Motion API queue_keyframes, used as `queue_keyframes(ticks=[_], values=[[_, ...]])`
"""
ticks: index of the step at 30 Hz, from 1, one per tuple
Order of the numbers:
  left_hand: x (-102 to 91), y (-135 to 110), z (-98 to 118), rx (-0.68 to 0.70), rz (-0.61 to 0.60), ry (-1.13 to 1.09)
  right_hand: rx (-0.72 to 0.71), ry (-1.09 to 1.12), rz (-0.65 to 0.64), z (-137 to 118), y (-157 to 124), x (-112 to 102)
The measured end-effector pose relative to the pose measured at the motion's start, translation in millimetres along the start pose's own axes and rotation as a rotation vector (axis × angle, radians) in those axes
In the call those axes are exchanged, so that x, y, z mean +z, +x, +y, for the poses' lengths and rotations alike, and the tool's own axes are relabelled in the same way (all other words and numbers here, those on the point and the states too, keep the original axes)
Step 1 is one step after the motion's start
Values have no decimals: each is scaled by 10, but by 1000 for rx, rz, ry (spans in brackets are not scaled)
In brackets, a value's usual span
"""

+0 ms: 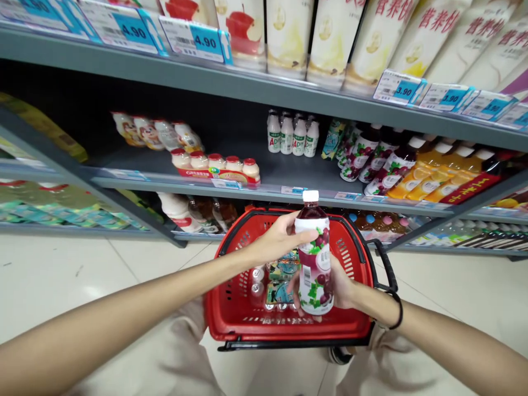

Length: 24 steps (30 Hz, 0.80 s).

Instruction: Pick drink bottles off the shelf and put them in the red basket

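Both of your hands are on the grape drink bottle [315, 264], which is upright over the red basket [289, 330]. The white cap is up and the label faces you, probably so you can read it.

- Left grip [277, 237]: closed loosely around the bottle shoulder, likely only steadying it.
- Right grip [339, 286]: wrapped around the lower half from behind, apparently taking the weight.
- The black handle [385, 264] sits by your right wrist. The basket seems to hang off that arm, which frees both hands.
- Small packs [280, 280] lie in the basket under the bottle.

The label shows grapes, but its text is too small to read. Matching bottles [363, 154] lie on the shelf [289, 190] to the far right. The small white bottles [292, 135] read "AD". Price tags read 4.90 [206, 38] and 3.90 [406, 88].
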<state>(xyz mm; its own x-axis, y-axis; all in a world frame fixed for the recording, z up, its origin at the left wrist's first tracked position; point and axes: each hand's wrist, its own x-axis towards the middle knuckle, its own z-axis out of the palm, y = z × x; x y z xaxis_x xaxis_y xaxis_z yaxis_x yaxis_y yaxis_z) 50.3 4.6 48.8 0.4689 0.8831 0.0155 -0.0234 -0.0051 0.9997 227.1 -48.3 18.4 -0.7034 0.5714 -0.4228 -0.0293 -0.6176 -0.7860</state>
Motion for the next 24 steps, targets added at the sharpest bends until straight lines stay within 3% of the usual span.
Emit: queue_keyframes(ticks=[3,6,10,15,24], values=[[-27,-30,-71,-70,-7,-28,-87,-50,152,42,-3,96],[-76,-73,-76,-39,-37,50,-49,9,188,136,3,48],[-137,-116,-38,16,-93,137,67,121,100,216,-10,-81],[-159,-152,19,91,-246,213,119,89,-54,241,27,-148],[-159,-130,-23,194,-242,319,-45,-33,203,323,127,-227]])
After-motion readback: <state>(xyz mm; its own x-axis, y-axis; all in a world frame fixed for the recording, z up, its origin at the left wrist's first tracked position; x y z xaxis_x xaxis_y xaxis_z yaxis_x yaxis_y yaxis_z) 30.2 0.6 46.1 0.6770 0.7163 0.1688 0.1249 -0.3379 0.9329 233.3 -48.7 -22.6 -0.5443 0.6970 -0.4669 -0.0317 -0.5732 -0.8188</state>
